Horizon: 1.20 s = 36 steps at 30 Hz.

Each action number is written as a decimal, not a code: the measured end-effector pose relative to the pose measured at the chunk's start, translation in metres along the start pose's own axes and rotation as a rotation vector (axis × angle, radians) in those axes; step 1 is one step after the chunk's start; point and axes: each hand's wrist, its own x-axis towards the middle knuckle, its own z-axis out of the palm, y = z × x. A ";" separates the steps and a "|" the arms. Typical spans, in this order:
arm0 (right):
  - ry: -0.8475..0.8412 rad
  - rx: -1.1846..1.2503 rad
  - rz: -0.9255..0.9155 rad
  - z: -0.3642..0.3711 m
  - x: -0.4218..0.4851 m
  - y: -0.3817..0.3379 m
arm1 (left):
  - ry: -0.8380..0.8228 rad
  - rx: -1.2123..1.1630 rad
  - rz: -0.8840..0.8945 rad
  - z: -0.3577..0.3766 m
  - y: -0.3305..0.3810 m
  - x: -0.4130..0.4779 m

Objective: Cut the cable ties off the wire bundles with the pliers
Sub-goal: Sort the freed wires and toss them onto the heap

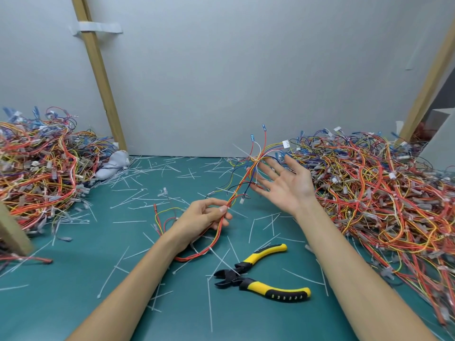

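The pliers [237,277], with black jaws parted and yellow-and-black handles splayed, lay on the green mat [73,279] between the two forearms, held by neither hand. Beyond them, a wire bundle [237,190] of red, orange and yellow strands looped under the left wrist, where a white cable tie [210,248] still cinched it. The left hand [204,217] pinched the bundle between thumb and curled fingers. Farther off, the strands fanned into blue terminals and a white connector [285,143]. The right hand [288,183] was raised beside the fan, palm open, fingers spread, gripping nothing; whether it touched the strands could not be told.
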 end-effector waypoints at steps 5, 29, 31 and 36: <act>-0.015 -0.010 0.001 0.005 -0.002 -0.001 | 0.011 -0.021 0.000 0.000 0.000 0.000; 0.171 0.186 -0.203 0.005 -0.023 -0.050 | -0.065 0.715 0.011 -0.046 0.039 -0.019; 0.186 0.205 -0.225 0.005 -0.025 -0.053 | -0.091 0.878 0.016 -0.055 0.043 -0.022; 0.191 0.193 -0.284 0.006 -0.029 -0.058 | 0.071 1.137 0.118 -0.068 0.042 -0.020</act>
